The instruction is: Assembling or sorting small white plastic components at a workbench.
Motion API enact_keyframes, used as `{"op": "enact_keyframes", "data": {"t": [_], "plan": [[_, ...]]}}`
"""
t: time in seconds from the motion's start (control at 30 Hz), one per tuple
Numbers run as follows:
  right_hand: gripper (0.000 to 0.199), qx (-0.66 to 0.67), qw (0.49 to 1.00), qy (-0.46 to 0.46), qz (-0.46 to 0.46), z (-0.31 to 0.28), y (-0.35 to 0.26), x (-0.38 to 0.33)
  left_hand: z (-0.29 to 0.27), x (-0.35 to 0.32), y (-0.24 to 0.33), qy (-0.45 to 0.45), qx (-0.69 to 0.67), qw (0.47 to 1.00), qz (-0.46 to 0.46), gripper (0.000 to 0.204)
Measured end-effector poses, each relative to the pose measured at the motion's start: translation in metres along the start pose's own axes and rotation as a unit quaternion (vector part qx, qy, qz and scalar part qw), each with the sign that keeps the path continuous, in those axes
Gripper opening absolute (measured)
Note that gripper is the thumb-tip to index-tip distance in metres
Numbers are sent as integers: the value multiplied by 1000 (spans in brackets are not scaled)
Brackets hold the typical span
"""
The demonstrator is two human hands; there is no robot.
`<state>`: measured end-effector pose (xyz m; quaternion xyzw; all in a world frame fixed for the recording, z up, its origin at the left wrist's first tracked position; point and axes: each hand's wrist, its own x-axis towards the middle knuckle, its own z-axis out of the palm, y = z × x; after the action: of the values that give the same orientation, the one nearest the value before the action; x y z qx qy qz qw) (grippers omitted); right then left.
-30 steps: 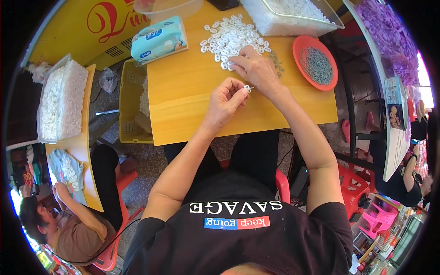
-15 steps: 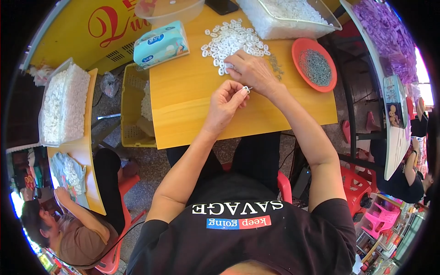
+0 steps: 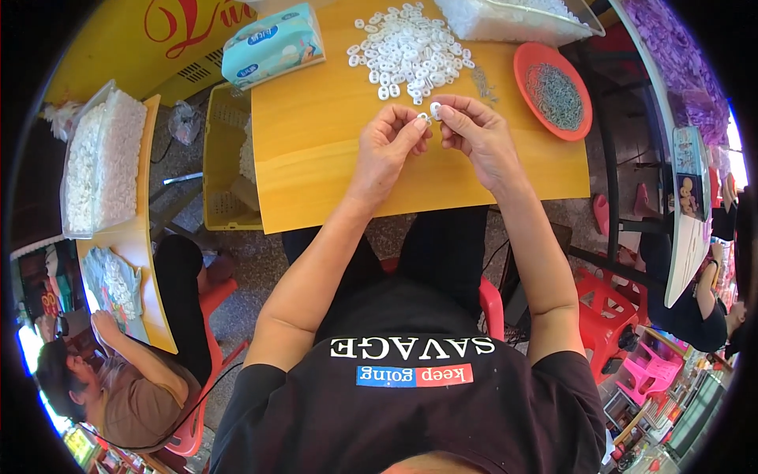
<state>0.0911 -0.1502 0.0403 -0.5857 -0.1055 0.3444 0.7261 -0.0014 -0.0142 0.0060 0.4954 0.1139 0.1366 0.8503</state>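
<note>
Between thumb and forefinger, my left hand [image 3: 391, 142] pinches a small white plastic piece [image 3: 424, 118]. My right hand [image 3: 478, 136] grips another white oval piece [image 3: 436, 110] with two holes, close beside the first. Both hands meet above the yellow table [image 3: 316, 158]; whether the two pieces touch is too small to tell. Just beyond them lies a loose pile of white two-holed pieces [image 3: 410, 55]. A few small metal pins [image 3: 483, 83] are spread to the right of the pile. Farther right, an orange-red plate [image 3: 580, 122] holds a heap of grey metal pins [image 3: 555, 95].
A blue tissue pack [image 3: 272, 46] rests at the table's far left, and a clear bin of white pieces [image 3: 517, 20] at the far right. Beside the table stands a yellow crate [image 3: 225, 158]. At left, another person [image 3: 134, 395] sits by a second table with a filled bin [image 3: 106, 162].
My right hand has come back from the pile with a white oval piece and now meets my left hand. The view has shifted slightly, so the table sits higher.
</note>
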Motion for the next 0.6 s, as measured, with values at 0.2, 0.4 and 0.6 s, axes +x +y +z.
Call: {"op": "enact_keyframes", "data": {"t": [0.2, 0.4, 0.6], "plan": [[25, 4, 1000, 5, -21, -1, 2, -3, -1, 0, -2, -2, 0, 1000, 5, 12], [24, -25, 999, 14, -45, 2, 0, -5, 1, -1, 0, -1, 9, 1000, 3, 13], [25, -90, 992, 20, -91, 4, 1, -6, 1, -1, -1, 2, 11, 1000, 5, 12]]}}
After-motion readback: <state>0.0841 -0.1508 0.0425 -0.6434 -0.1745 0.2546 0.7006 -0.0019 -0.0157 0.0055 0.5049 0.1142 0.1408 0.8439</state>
